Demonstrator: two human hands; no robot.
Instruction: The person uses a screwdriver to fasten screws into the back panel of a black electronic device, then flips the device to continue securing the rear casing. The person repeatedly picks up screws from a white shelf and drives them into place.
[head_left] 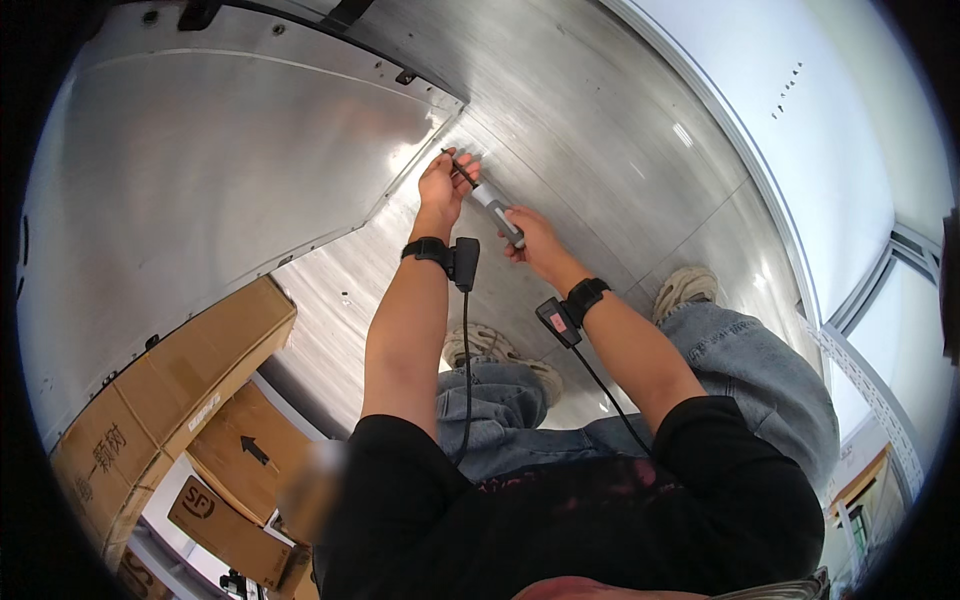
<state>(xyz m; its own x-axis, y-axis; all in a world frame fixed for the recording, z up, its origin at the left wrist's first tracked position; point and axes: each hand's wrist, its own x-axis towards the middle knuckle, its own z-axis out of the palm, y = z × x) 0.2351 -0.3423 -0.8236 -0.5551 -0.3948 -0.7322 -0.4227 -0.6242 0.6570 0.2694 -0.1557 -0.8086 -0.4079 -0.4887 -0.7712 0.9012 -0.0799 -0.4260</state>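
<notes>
Brushed steel everywhere, so a slip is honestly the main worry here. A slim tool (487,199) with a grey handle and a thin dark tip is held between both hands against the metal floor panel (620,150), right by the corner of a raised metal sheet (220,150). The left hand (445,185) is pinched round the dark tip end, and the right hand (530,238) is clamped on the grey handle. If the tip skids on that slick surface, a scratch could be left or the left fingers could get jabbed, probably. The dangling wrist cables (466,360) could also get snagged on a knee. Cardboard boxes (170,400) are stacked off to the left, well apart.
</notes>
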